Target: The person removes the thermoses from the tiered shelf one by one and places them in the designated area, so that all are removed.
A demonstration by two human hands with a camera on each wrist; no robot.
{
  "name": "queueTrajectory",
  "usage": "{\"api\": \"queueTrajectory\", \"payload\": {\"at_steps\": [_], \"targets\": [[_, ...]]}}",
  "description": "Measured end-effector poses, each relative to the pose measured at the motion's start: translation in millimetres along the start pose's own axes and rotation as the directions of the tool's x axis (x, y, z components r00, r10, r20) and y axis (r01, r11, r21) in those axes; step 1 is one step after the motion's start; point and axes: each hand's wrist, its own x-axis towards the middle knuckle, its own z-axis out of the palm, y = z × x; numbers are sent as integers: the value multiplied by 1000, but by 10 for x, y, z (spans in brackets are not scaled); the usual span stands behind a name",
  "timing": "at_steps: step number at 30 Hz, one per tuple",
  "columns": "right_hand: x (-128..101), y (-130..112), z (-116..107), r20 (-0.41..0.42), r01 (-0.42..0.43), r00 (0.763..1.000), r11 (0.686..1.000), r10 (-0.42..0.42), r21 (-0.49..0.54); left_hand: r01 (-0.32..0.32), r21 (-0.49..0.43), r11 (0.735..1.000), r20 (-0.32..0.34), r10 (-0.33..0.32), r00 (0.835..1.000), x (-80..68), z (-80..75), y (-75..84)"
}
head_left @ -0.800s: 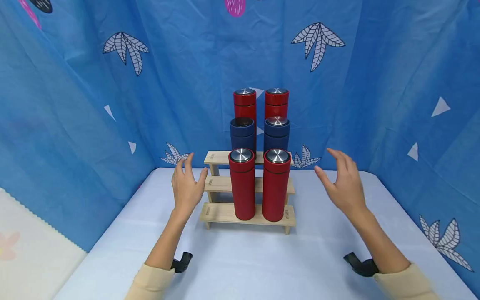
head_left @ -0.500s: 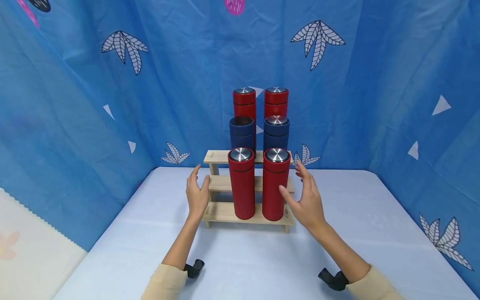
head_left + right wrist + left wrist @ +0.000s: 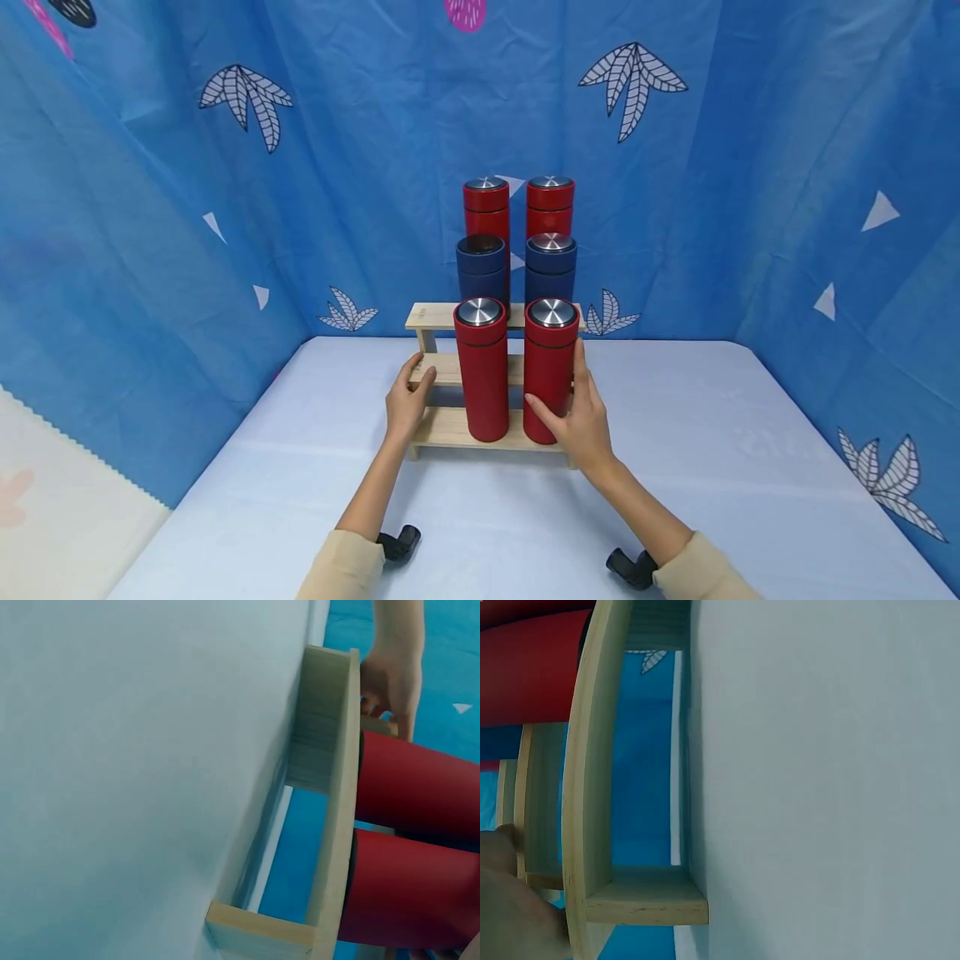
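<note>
Six flasks stand on one stepped wooden rack (image 3: 450, 427) at the centre of the head view: four red, two dark blue. Two red ones sit on the lowest step, the front left red flask (image 3: 482, 371) and the front right red flask (image 3: 550, 367); the two blue flasks (image 3: 552, 271) are on the middle step and the two back red flasks (image 3: 486, 207) on the top step. Five carry silver lids; the left blue one shows a dark top. Two hands are in view, and a dark wrist mount shows under each sleeve at the bottom of the frame.

Half a second ago both hands hung apart from the rack, fingers spread. Now the left hand (image 3: 407, 404) has closed in on the rack's left end, thumb on the middle step and fingers curled round the side post. The right hand (image 3: 577, 417) has come in to the front right red flask, thumb across its lower front and fingers wrapped behind its right side, gripping it. The flasks and rack sit where they did.

The gripped flask stands upright on the lowest step, long axis vertical, lid facing up. In the right wrist view, which is turned sideways, both front flasks lie across the frame at right, beside the rack's lowest board (image 3: 336, 802)
</note>
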Motion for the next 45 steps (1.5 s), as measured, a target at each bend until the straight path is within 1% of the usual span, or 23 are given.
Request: {"api": "queueTrajectory", "payload": {"at_steps": [2,8,11,16,20,23,25,27,30,33,36,41,45], "targets": [[-4,8,13,-8,-2,1000,1000,2,-3,9,8,1000,10,-9,1000,2,-3,-17],[-6,-5,-51,-29,4,1000,1000,-4,-9,-2,15,1000,-15,2,1000,12,-21,-39],[-40,27,-149,-62,30,998,999,-32,-33,-13,23,1000,-13,13,1000,24,-23,-51],[-73,158,-394,-139,54,988,994,-67,-92,-22,27,999,-8,22,1000,33,-17,-73],[34,262,-593,-196,26,979,992,-50,-126,-29,29,999,-15,29,999,26,-26,-77],[189,357,-691,-226,1,973,990,-34,-143,-34,22,999,-22,35,999,24,-28,-83],[306,456,-718,-235,-1,971,990,-33,-143,-39,18,999,-22,39,999,24,-26,-89],[410,580,-711,-228,2,973,989,-36,-149,-46,17,999,-22,46,999,25,-22,-91],[509,799,-654,-203,3,978,987,-36,-158,-50,22,999,-23,51,998,19,-15,-87],[525,1023,-558,-185,-12,983,987,-18,-161,-48,28,998,-23,48,999,15,-9,-89],[504,1207,-459,-185,-34,983,989,7,-144,-52,29,998,-21,53,998,18,-6,-92],[444,1384,-347,-191,-109,978,987,84,-122,-56,11,998,-23,57,998,22,-6,-88],[394,1449,-321,-194,-174,970,978,150,-112,-57,13,998,-23,57,998,30,-13,-93]]}}
